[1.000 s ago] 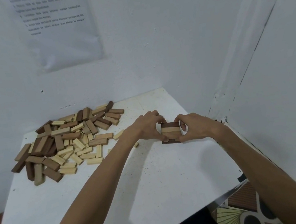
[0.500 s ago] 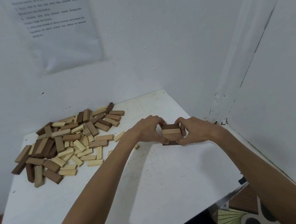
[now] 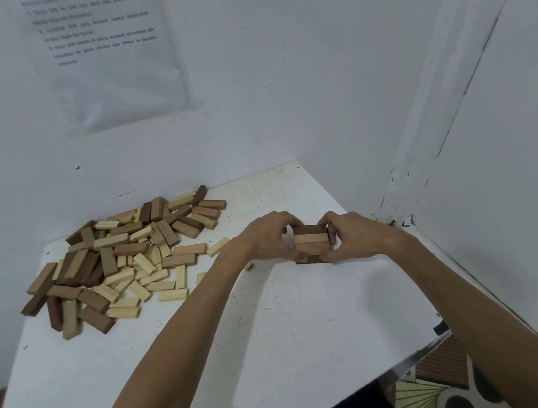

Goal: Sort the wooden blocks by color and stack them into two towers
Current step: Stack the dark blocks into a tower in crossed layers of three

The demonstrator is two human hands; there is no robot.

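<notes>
A short stack of wooden blocks [image 3: 312, 243] stands on the white table [image 3: 277, 332] near its right side, with a dark layer at the bottom and light, mid-brown and dark blocks side by side on top. My left hand [image 3: 270, 236] grips the stack's left side with curled fingers. My right hand [image 3: 350, 236] grips its right side the same way. A loose pile of light, mid-brown and dark blocks [image 3: 121, 261] lies at the table's back left.
White walls close in behind the table and on its right. A printed sheet [image 3: 104, 51] hangs on the back wall. The table's front right corner [image 3: 442, 335] ends over a patterned floor. One small light block [image 3: 217, 247] lies between the pile and my left hand.
Both hands stay pressed on the stack's sides, with only small shifts of the fingers. The stack and the pile have not moved.
</notes>
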